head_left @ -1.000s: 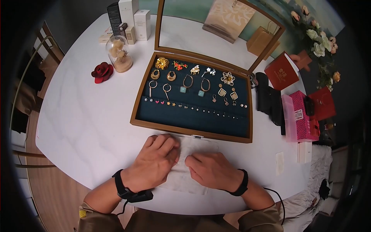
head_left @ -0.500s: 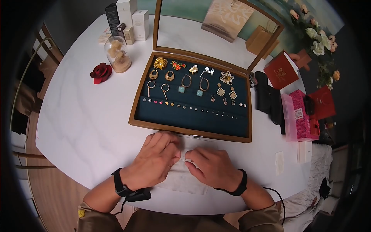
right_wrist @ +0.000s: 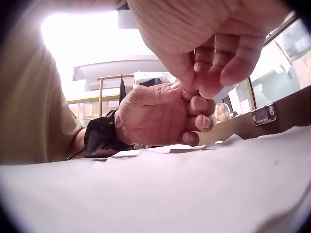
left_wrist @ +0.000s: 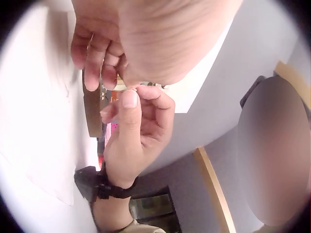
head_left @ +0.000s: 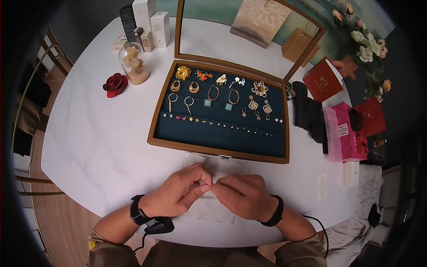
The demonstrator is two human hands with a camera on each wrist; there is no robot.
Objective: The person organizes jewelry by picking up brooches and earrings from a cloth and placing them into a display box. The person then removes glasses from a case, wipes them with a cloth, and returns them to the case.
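Note:
Above a pale cloth [head_left: 218,209], the fingertips of my left hand [head_left: 180,189] and right hand [head_left: 244,196] meet. Thumb and forefinger of each hand pinch at one spot, where a tiny light-coloured piece [left_wrist: 135,90] shows in the left wrist view. It is mostly hidden by the fingertips, and I cannot tell its kind. Just beyond the hands lies a wooden jewelry box [head_left: 153,120] with its glass lid [head_left: 249,66] raised. Its dark green lining carries brooches, hoop and drop earrings [head_left: 207,102], and a row of small stud earrings [head_left: 191,119].
A red fabric rose [head_left: 115,85] and a glass dome [head_left: 134,64] stand to the left, cosmetic boxes [head_left: 160,30] behind them. On the right are black pouches [head_left: 313,120], a pink patterned box [head_left: 344,133], a red box [head_left: 322,82] and a white patch [head_left: 322,187].
The gap between the fingertips has closed. My left hand has turned and drawn slightly nearer to me, uncovering more cloth by the box; the right hand's fingers have closed in.

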